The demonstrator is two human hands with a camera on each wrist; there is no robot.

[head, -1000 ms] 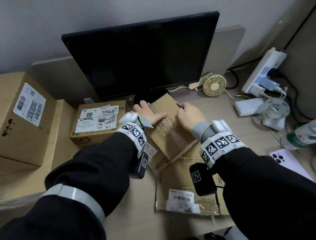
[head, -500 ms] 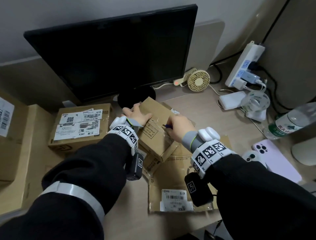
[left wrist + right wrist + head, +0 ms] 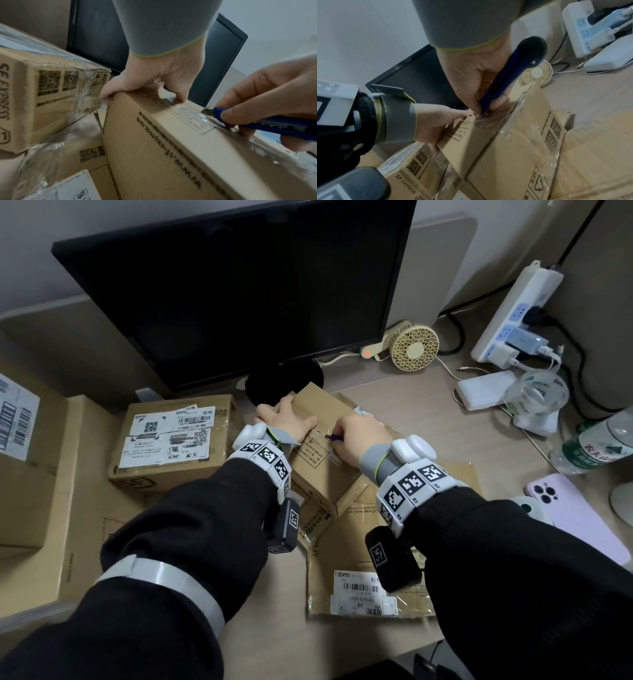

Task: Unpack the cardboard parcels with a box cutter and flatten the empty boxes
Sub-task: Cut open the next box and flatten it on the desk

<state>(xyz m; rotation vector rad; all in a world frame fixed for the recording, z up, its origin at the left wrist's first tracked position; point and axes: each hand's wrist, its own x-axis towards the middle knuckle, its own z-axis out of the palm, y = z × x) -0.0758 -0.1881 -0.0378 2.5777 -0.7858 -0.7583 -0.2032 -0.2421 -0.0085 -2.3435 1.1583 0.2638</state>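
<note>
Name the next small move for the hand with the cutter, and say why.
Probably draw the box cutter toward the body along the taped seam. Its blade tip sits on the clear tape of the parcel, the right hand grips it, and the left hand steadies the parcel's far edge.

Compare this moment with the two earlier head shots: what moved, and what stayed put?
The right hand, gripping the blue box cutter, drew back along the taped top seam of the tilted box, from its far end toward the person, ending close beside the left hand. The head camera also shifted. The left hand kept its hold on the box's far left edge, and the labelled parcel beside it stayed where it was.
</note>
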